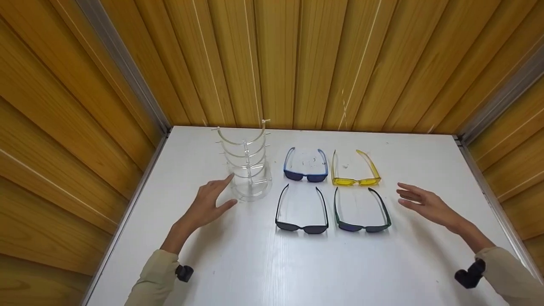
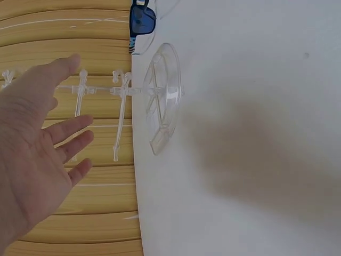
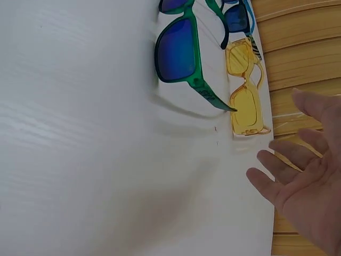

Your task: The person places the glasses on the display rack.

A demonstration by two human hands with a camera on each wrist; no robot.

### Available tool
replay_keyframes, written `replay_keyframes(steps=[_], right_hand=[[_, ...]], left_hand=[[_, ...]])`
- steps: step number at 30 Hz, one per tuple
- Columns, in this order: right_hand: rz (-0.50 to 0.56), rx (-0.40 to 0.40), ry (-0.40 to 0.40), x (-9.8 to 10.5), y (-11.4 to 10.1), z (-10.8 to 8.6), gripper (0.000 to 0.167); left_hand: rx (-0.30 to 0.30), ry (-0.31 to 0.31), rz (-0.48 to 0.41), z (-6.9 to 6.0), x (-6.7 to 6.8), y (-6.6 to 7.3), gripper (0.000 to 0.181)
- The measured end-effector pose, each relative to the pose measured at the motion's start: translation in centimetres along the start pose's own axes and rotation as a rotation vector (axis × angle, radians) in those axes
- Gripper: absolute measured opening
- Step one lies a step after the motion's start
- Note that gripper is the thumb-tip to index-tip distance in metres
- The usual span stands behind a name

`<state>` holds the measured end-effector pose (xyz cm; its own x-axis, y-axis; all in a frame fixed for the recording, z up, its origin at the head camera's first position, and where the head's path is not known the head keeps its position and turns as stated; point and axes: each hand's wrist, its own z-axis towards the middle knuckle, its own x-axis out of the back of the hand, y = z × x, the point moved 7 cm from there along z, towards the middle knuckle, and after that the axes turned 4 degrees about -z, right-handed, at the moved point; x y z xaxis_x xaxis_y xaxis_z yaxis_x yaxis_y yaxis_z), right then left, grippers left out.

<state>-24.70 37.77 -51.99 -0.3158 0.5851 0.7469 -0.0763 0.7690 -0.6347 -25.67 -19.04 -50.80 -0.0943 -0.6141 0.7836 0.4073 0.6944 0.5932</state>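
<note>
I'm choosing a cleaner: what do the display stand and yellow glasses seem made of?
Display stand: probably clear, glossy plastic; it's transparent, with highlights. Yellow glasses: likely smooth, tinted plastic, looking translucent throughout, though the lenses could be glass.

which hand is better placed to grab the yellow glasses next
Probably the right hand: it is empty and nearest the yellow glasses. The left hand is over by the clear stand, with the blue glasses between that stand and the yellow pair.

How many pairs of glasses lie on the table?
4, in two rows: blue-framed glasses back left, yellow glasses back right, black glasses front left, green-framed glasses front right. None appears hidden.
</note>
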Motion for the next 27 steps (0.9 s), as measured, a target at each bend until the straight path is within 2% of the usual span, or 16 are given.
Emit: replay_keyframes(steps=[5, 11, 20, 27], right_hand=[[0.082, 0.046, -0.03, -0.7, -1.4, -0.1, 0.059], [0.158, 0.048, -0.103, -1.8, -2.7, -0.4, 0.058], [0.249, 0.067, -0.176, -4.0, -4.6, -0.3, 0.055], [0.39, 0.121, -0.221, -6.2, -6.2, 0.1, 0.055]], left_hand=[[-0.002, -0.041, -0.005, -0.4, -1.1, 0.5, 0.069], [-0.028, -0.046, -0.032, -0.4, -2.0, 1.1, 0.068], [0.056, -0.125, -0.123, -1.0, -4.2, 1.2, 0.066], [0.057, -0.111, -0.177, -0.8, -5.4, 1.3, 0.063]])
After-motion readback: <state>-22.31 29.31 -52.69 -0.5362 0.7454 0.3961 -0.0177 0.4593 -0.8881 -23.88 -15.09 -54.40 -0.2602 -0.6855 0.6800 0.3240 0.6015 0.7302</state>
